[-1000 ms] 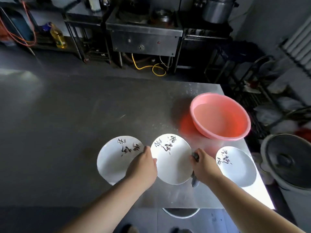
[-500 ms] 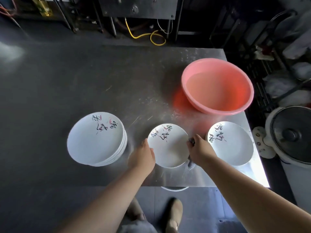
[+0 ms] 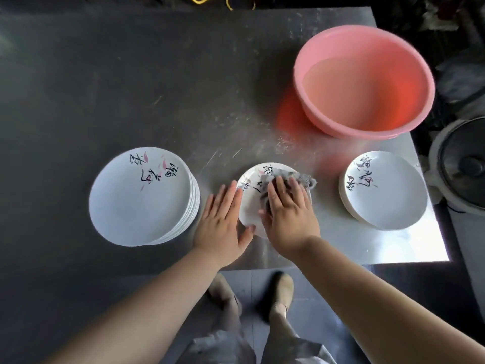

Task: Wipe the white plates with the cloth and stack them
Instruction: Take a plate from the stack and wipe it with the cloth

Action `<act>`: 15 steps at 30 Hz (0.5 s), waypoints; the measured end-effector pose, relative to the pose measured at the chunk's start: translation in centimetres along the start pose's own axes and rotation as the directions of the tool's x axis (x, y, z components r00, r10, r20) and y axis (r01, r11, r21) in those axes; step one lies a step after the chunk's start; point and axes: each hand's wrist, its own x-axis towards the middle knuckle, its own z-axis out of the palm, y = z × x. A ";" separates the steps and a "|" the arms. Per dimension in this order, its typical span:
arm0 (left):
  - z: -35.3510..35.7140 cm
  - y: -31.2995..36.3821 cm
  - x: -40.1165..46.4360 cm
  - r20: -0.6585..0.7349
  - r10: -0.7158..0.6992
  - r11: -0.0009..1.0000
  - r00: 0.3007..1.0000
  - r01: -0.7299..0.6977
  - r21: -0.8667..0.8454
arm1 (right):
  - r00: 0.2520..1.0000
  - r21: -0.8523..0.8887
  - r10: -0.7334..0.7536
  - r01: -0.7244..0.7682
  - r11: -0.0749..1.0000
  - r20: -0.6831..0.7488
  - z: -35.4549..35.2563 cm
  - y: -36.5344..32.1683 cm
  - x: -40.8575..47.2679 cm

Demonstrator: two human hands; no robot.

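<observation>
On the grey metal tabletop [image 3: 157, 74], the right hand [image 3: 288, 216] pressed a grey cloth [image 3: 296, 178] flat-fingered onto the white round plate [image 3: 252, 203] with illegible black brush writing, the left hand [image 3: 223, 227] spread flat at its rim

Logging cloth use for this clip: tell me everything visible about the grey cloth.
The cloth is grey, fuzzy and frayed at the edge, bunched rather than folded. It lies on the middle plate, over its far right part and past the rim. The right hand presses it flat with straight fingers and hides most of it. The left hand rests at the plate's left edge, off the cloth.
</observation>
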 end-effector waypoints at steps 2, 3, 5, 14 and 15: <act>-0.1 0.0 0.2 0.016 0.001 1.000 1.000 -0.001 0.003 | 0.998 0.005 -0.037 0.037 0.999 0.051 0.9 -0.1 -0.4; -0.2 0.0 0.2 0.025 -0.001 1.000 1.000 0.001 0.000 | 0.994 0.021 -0.074 0.072 0.997 0.079 1.1 -0.1 -0.6; -0.4 0.1 0.1 0.034 0.000 1.000 0.999 0.000 -0.003 | 0.980 0.035 -0.156 0.153 0.988 0.126 1.0 0.1 -0.5; -0.1 0.3 0.5 0.044 -0.002 0.998 0.999 -0.001 0.070 | 0.930 -0.074 -0.317 0.335 0.939 0.187 0.0 1.0 1.2; -0.2 0.4 0.5 0.039 0.003 0.998 0.999 -0.006 0.068 | 0.912 -0.078 -0.355 0.377 0.923 0.208 0.2 1.2 -0.2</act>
